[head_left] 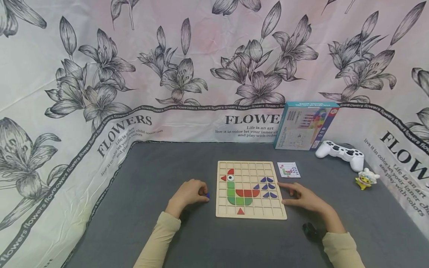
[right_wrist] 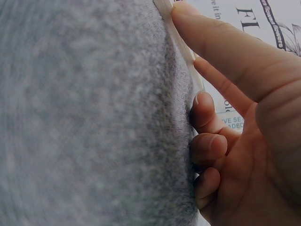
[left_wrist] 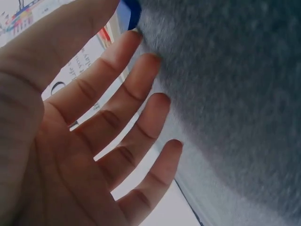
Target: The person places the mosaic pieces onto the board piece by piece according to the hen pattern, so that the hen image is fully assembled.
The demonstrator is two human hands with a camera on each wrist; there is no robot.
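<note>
A wooden grid board [head_left: 222, 209] lies on the dark table, with red, green and blue pieces forming a bird shape on it. My left hand [head_left: 190, 192] is just left of the board and pinches a small blue puzzle piece [left_wrist: 131, 13] between thumb and forefinger; its other fingers spread loosely. At the board's right edge, my right hand [head_left: 305, 196] touches the rim with extended thumb and forefinger, the remaining fingers bent. Several blue leaf-shaped pieces [head_left: 266, 194] lie on the right part of the grid. Below the bird is a red triangle [head_left: 240, 211].
A small pattern card [head_left: 289, 170] with a bird picture lies right of the board. Farther back stand a teal-edged box [head_left: 301, 128], a white game controller [head_left: 340, 154] and a small yellow-and-white figurine [head_left: 366, 179]. A dark object [head_left: 310, 230] lies near the right wrist.
</note>
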